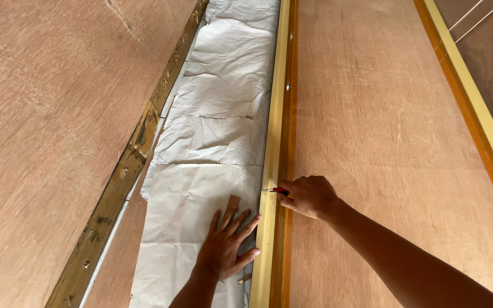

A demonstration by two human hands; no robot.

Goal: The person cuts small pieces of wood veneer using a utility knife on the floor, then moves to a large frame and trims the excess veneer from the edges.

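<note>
My right hand (pixel 310 195) is closed around a small tool with a red handle (pixel 279 190), its tip against the pale yellow wooden edge strip (pixel 274 114) of a plywood panel (pixel 372 114). My left hand (pixel 226 242) lies flat with fingers spread on crumpled white paper (pixel 212 131), beside the strip. A small brown wood piece (pixel 233 202) lies just beyond its fingertips.
A second plywood panel (pixel 47 114) with a rough, glue-stained edge (pixel 126 165) borders the paper on the left. A yellow and orange strip (pixel 475 108) runs along the right panel's far side. A small wood chip (pixel 244 279) lies near my left wrist.
</note>
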